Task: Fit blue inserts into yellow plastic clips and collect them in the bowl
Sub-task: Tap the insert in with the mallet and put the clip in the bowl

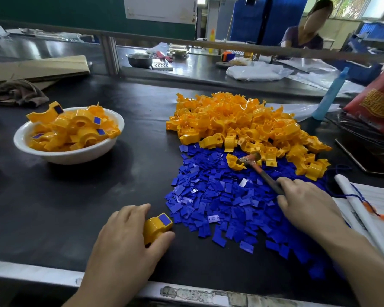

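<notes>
My left hand [124,238] grips a yellow clip [156,227] on the black mat near the front edge; a blue insert sits in the clip's top face. My right hand [308,204] holds the handle of a small hammer [258,168], whose head lies among the clips. A big heap of yellow clips [242,122] lies at the back right. A spread of loose blue inserts [220,200] lies in front of it. A white bowl [60,155] at the left holds several yellow clips with blue inserts.
A grey rag [18,91] and cardboard [36,67] lie at the back left. A blue bottle [329,96], a red bag [377,100] and papers [368,209] crowd the right side. Beyond a rail sit a metal bowl [140,59] and another person [304,34].
</notes>
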Action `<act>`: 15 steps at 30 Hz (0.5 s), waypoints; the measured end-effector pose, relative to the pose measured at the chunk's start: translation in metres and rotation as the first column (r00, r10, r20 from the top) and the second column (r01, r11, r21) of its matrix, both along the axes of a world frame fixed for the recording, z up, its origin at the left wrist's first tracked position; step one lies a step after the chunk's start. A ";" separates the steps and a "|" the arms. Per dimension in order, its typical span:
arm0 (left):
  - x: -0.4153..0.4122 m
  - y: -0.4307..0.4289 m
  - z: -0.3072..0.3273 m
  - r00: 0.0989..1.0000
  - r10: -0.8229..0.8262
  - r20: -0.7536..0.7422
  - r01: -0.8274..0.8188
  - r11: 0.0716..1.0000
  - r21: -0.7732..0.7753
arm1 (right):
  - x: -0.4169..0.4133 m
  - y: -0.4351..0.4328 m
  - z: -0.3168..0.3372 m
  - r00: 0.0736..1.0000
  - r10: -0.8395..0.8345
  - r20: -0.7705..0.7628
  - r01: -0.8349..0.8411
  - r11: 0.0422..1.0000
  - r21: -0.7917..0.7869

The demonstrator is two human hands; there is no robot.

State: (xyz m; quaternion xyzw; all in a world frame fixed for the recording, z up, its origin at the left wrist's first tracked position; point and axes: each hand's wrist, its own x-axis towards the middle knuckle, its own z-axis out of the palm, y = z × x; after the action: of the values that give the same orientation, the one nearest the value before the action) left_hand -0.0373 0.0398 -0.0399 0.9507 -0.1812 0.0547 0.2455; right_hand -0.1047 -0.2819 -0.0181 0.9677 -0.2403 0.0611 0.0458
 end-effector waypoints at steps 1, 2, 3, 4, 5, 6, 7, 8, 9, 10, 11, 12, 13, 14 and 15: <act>-0.003 0.002 0.000 1.000 0.006 0.008 -0.006 1.000 0.024 | 0.000 0.001 0.002 1.000 0.001 0.008 -0.002 1.000 0.015; -0.005 0.004 -0.002 1.000 0.004 0.023 -0.005 0.999 0.042 | -0.001 0.003 0.005 0.999 0.002 0.032 -0.004 0.999 0.045; -0.005 0.004 -0.003 0.999 0.000 0.037 -0.002 0.998 0.061 | -0.004 0.006 0.008 0.997 0.000 0.072 -0.007 0.995 0.101; -0.005 0.004 -0.005 0.999 -0.001 0.047 -0.002 0.997 0.079 | -0.008 0.009 0.011 0.992 -0.006 0.129 -0.018 0.983 0.185; -0.005 0.003 -0.006 0.998 -0.001 0.055 -0.005 0.995 0.101 | -0.013 0.015 0.015 0.979 -0.014 0.205 -0.047 0.956 0.289; -0.004 0.001 -0.007 0.997 -0.004 0.073 -0.005 0.992 0.127 | -0.020 0.024 0.020 0.956 -0.025 0.291 -0.096 0.914 0.394; -0.002 -0.001 -0.006 0.996 -0.014 0.090 0.000 0.988 0.151 | -0.028 0.037 0.027 0.927 -0.038 0.373 -0.159 0.861 0.483; -0.001 -0.004 -0.006 0.994 -0.028 0.104 0.009 0.985 0.171 | -0.035 0.050 0.034 0.905 -0.047 0.423 -0.216 0.805 0.552; 0.001 -0.006 -0.005 0.993 -0.036 0.110 0.016 0.984 0.179 | -0.041 0.063 0.039 0.899 -0.036 0.437 -0.261 0.757 0.599; 0.003 -0.007 -0.005 0.994 -0.037 0.107 0.017 0.984 0.179 | -0.045 0.074 0.041 0.909 -0.002 0.417 -0.290 0.716 0.636; 0.004 -0.008 -0.005 0.994 -0.033 0.100 0.015 0.984 0.175 | -0.048 0.083 0.040 0.925 0.048 0.377 -0.308 0.675 0.670; 0.005 -0.009 -0.006 0.995 -0.029 0.095 0.012 0.986 0.166 | -0.050 0.092 0.038 0.940 0.104 0.325 -0.313 0.643 0.699; 0.006 -0.009 -0.006 0.995 -0.024 0.095 0.009 0.988 0.156 | -0.052 0.098 0.035 0.946 0.155 0.283 -0.317 0.615 0.722; 0.006 -0.009 -0.007 0.995 -0.019 0.095 0.004 0.989 0.150 | -0.053 0.105 0.032 0.945 0.195 0.262 -0.327 0.593 0.736; 0.006 -0.010 -0.007 0.996 -0.012 0.091 -0.001 0.989 0.145 | -0.054 0.110 0.030 0.937 0.224 0.266 -0.348 0.578 0.738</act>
State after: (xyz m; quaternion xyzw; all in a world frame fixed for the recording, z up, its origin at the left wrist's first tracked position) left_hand -0.0315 0.0301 -0.0470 0.9621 -0.1983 0.0841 0.1672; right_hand -0.1589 -0.1724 0.0119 0.9109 -0.0860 0.0279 -0.4025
